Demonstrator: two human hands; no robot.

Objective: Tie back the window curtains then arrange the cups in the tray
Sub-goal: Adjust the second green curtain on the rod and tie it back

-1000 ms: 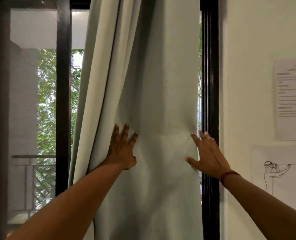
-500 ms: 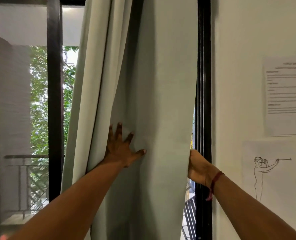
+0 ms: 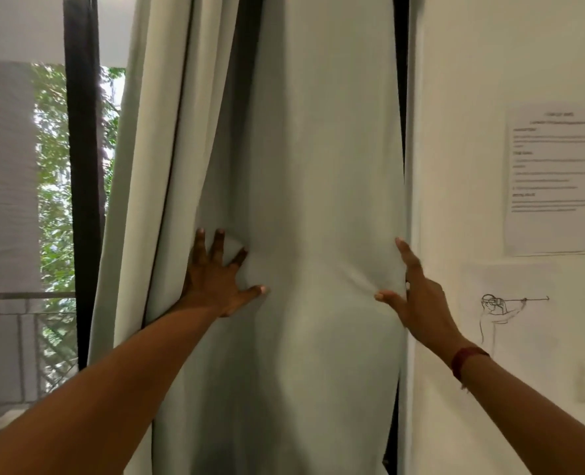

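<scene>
1. My left hand [image 3: 220, 281] lies flat on the pale green curtain [image 3: 318, 166], fingers spread and straight, gripping nothing.
2. My right hand [image 3: 412, 299] presses the curtain's right edge, fingers straight, thumb out; the fabric puckers between both hands.
3. The curtain hangs bunched between the dark window frame [image 3: 82, 166] and the white wall [image 3: 455, 97].

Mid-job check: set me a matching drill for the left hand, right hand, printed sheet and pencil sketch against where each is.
1 left hand
2 right hand
3 printed sheet
4 pencil sketch

A high on the wall
B at the right edge of the curtain
C spread on the curtain, left of middle
D lower on the wall, under the sheet

Pairs: 1-C, 2-B, 3-A, 4-D
</scene>
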